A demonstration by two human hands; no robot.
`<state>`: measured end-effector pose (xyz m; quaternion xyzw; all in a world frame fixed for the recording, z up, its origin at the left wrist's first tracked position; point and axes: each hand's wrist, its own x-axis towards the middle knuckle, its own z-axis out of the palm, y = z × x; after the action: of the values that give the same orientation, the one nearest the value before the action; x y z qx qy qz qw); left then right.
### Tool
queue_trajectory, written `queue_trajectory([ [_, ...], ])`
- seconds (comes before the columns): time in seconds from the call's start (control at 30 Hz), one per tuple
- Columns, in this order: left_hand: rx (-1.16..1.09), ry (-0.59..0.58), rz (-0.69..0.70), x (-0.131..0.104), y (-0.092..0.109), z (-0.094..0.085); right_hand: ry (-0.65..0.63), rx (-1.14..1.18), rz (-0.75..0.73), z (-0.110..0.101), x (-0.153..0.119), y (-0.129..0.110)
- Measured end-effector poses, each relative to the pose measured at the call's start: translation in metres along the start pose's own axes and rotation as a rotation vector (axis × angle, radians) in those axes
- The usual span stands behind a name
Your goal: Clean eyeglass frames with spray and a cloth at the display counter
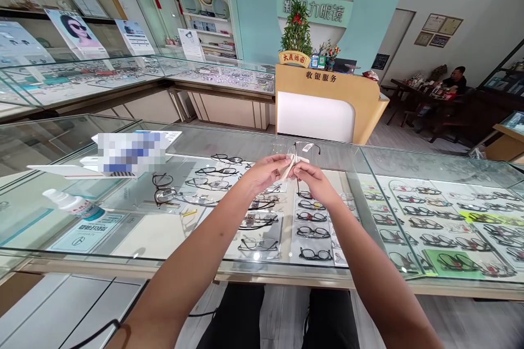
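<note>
Above the glass counter, both hands meet around a pair of eyeglasses (pixel 314 144) with a white tag on one thin dark temple. My left hand (pixel 267 170) is closed on a pale cloth (pixel 289 168), which is pressed against a lens. Fingers of my right hand (pixel 311 176) pinch the eyeglasses close by, with more of the cloth near the fingertips. Most of the lenses are hidden by cloth and fingers. To the left, a white spray bottle (pixel 73 205) lies tilted near a pair of dark-framed glasses (pixel 164 190).
Under the glass counter top (pixel 158 226) lie rows of spectacle frames (pixel 313 232). A white box or booklet (pixel 131 152), partly blurred, is at the left. Beyond stand a wooden cashier desk (pixel 327 87) and more display cases. A person (pixel 455 83) sits far right.
</note>
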<state>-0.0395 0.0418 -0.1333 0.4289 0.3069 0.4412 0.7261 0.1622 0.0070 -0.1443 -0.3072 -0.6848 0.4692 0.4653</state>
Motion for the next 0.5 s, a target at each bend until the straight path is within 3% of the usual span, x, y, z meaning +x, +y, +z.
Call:
queue_trajectory([
  [0.1, 0.001, -0.054, 0.021, 0.001, -0.003, -0.001, 0.016, -0.001, -0.011, -0.002, 0.0, 0.0],
  [0.3, -0.015, 0.026, 0.041, 0.007, -0.009, -0.006, 0.014, 0.001, 0.002, -0.003, 0.001, -0.001],
  [0.5, 0.028, -0.107, -0.002, 0.0, 0.001, 0.0, 0.025, -0.026, 0.007, -0.004, 0.001, 0.0],
])
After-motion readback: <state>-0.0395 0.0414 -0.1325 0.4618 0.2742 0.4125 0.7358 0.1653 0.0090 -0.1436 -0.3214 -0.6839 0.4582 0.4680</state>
